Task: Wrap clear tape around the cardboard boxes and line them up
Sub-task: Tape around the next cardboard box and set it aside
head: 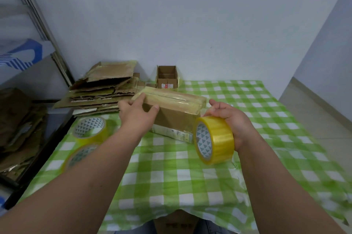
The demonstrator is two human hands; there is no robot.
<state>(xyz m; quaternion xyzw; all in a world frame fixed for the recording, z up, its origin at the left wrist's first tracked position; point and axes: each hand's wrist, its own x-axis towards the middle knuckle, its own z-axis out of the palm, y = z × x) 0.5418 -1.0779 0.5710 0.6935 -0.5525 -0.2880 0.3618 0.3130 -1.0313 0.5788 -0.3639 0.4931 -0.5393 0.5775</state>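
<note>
Your left hand (136, 112) grips the left end of the taped box (172, 114) on the checked cloth (171, 176). Your right hand (231, 121) holds a tape roll (214, 139) just right of the box. Two more rolls (89, 129) lie left of it.

Home packing corner: gingham tablecloth (190, 176), flattened cardboard (99, 91).

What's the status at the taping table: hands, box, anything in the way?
Left hand gripping cardboard box. Right hand holding tape roll beside box. Box already taped on top. Two spare rolls left, not obstructing.
</note>
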